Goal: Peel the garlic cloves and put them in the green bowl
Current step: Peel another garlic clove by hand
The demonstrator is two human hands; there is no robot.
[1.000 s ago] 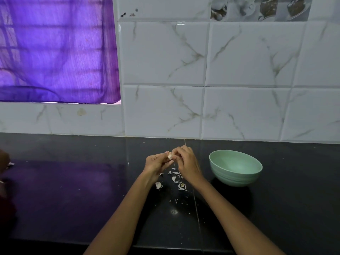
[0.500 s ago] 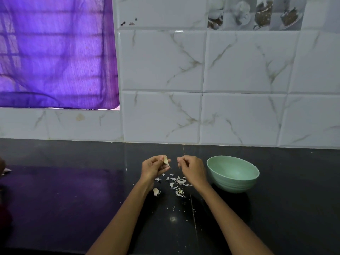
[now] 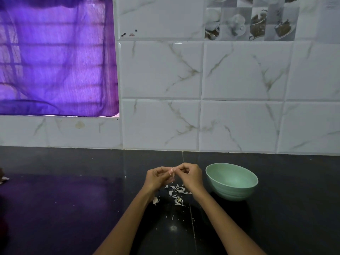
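While both hands pinch it w/ curled fingers, garlic clove [image 3: 173, 170] sits btwn left hand [image 3: 158, 177] & right hand [image 3: 189, 175].

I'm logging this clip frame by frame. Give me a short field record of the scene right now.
surface: black countertop
left hand: pinches garlic clove
right hand: pinches the same clove
green bowl: upright, right of the hands, no cloves visible inside
garlic skins: scattered on the counter under the hands
backdrop: marbled wall tiles, purple curtain
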